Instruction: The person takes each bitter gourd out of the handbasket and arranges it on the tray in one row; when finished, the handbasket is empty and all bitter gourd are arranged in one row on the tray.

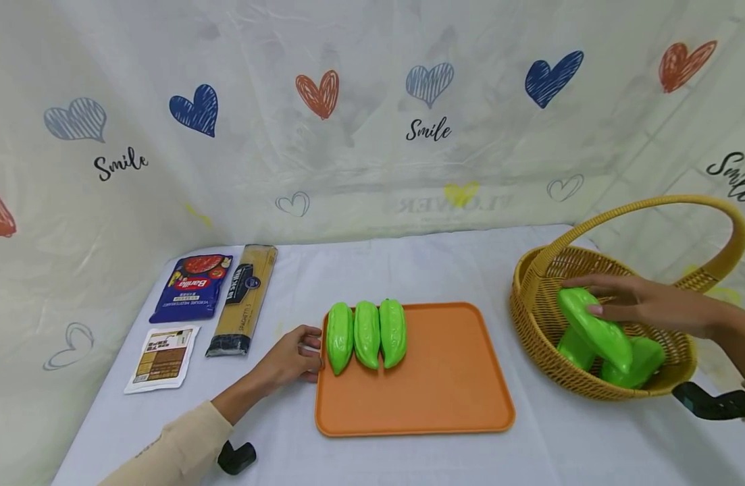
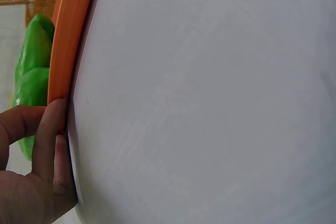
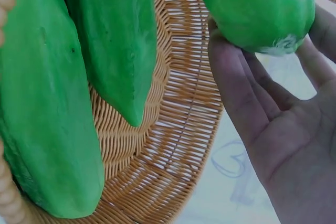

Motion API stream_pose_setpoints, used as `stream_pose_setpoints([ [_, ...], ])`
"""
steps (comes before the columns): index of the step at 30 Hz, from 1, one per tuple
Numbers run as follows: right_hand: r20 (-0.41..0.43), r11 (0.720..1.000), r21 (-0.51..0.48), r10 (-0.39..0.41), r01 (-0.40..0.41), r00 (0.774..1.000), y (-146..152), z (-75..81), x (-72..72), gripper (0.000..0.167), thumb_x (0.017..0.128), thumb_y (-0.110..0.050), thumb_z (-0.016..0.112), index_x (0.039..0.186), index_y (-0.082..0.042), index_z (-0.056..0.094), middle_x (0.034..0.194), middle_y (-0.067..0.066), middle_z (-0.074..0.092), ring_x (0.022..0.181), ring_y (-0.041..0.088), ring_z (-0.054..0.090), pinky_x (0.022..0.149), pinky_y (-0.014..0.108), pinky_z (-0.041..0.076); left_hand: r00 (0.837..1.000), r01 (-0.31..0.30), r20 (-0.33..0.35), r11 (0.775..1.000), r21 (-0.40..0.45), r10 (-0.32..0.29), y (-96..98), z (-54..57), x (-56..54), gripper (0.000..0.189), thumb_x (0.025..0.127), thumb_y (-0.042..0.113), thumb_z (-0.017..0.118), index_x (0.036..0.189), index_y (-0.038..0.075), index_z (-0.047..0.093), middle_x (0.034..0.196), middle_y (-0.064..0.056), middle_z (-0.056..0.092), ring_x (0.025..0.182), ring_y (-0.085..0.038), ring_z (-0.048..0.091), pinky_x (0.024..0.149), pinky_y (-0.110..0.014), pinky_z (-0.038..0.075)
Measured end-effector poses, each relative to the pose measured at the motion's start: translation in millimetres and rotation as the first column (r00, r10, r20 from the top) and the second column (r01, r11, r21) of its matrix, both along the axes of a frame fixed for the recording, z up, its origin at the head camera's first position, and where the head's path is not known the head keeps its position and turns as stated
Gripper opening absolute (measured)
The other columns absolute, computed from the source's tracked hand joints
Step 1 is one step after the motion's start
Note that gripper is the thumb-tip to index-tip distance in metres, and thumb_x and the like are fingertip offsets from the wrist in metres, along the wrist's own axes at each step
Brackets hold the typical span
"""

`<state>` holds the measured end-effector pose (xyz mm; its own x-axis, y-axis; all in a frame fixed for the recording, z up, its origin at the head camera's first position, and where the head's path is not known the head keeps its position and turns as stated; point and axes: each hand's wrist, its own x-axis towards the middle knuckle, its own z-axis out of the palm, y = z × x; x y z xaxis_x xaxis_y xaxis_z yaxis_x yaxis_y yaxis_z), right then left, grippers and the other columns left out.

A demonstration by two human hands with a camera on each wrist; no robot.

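Three glossy green pepper-like vegetables [image 1: 367,335] lie side by side on the left part of an orange tray [image 1: 445,378]. At the tray's left rim, my left hand [image 1: 295,356] holds the edge with bent fingers; the left wrist view shows the fingertips against the rim [image 2: 71,40]. My right hand [image 1: 646,304] grips another green pepper-like vegetable [image 1: 594,331] over the wicker basket [image 1: 530,337]. In the right wrist view, fingers and thumb wrap the end of the held vegetable [image 3: 262,9]. Beneath it, two more green vegetables [image 3: 47,103] lie inside the basket.
At the table's left lie a blue Barilla packet [image 1: 192,287], a spaghetti pack [image 1: 244,297] and a white-and-brown sachet [image 1: 162,359]. The basket's tall arched handle [image 1: 652,202] rises around my right forearm. A curtain printed with hearts [image 1: 372,155] hangs behind the table.
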<state>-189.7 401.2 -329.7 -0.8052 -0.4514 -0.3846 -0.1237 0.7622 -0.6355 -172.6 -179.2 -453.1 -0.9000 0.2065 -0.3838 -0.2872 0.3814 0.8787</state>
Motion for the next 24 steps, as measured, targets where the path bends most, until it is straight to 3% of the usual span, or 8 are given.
stream_pose_setpoints([
  [2,0.016,1.000,0.006,0.002,-0.002,1.000,1.1,-0.1,2.6,0.057,0.105,-0.030,0.050,0.158,-0.024,0.031,0.158,0.012,0.030,0.112,-0.014,0.045,0.078,0.033,0.056,1.000,-0.001,0.000,1.000,0.004,0.001,-0.2,-0.1,0.5,0.063,0.081,-0.003,0.068,0.140,0.002,0.047,0.121,-0.014,0.053,0.100,-0.023,0.062,0.071,-0.036,0.064],
  [7,-0.021,0.999,0.020,0.038,-0.038,0.999,0.9,-3.2,8.6,0.055,0.104,-0.029,0.052,0.156,-0.027,0.035,0.146,-0.026,0.034,0.118,-0.022,0.037,0.083,0.019,0.053,1.000,0.000,-0.008,1.000,-0.001,0.000,-0.1,0.4,1.7,0.063,0.081,-0.002,0.069,0.140,0.002,0.047,0.121,-0.014,0.053,0.100,-0.023,0.063,0.071,-0.035,0.064],
  [10,-0.031,0.998,0.005,0.058,-0.058,0.998,-0.8,-4.3,11.6,0.054,0.104,-0.027,0.052,0.156,-0.029,0.036,0.142,-0.034,0.035,0.119,-0.024,0.034,0.084,0.016,0.051,1.000,0.000,-0.011,1.000,-0.004,0.000,0.0,0.5,2.2,0.063,0.081,-0.001,0.069,0.140,0.002,0.048,0.121,-0.014,0.053,0.100,-0.023,0.062,0.070,-0.036,0.064],
  [18,-0.015,0.984,-0.126,0.124,-0.125,0.992,-12.8,0.0,21.3,0.055,0.104,-0.015,0.051,0.156,-0.022,0.036,0.149,-0.032,0.034,0.126,-0.026,0.029,0.088,0.016,0.052,1.000,-0.002,-0.008,1.000,-0.020,0.001,0.8,1.1,2.2,0.062,0.082,-0.001,0.069,0.140,0.003,0.048,0.122,-0.014,0.054,0.101,-0.023,0.063,0.071,-0.035,0.064],
  [24,-0.040,0.947,-0.232,0.221,-0.224,0.974,-24.7,2.9,23.9,0.056,0.102,-0.004,0.050,0.156,-0.014,0.035,0.160,0.000,0.038,0.135,-0.020,0.030,0.094,0.017,0.051,1.000,0.000,-0.008,1.000,-0.024,0.000,1.1,1.8,1.8,0.062,0.082,0.000,0.070,0.140,0.003,0.048,0.122,-0.014,0.054,0.101,-0.023,0.062,0.071,-0.035,0.064],
])
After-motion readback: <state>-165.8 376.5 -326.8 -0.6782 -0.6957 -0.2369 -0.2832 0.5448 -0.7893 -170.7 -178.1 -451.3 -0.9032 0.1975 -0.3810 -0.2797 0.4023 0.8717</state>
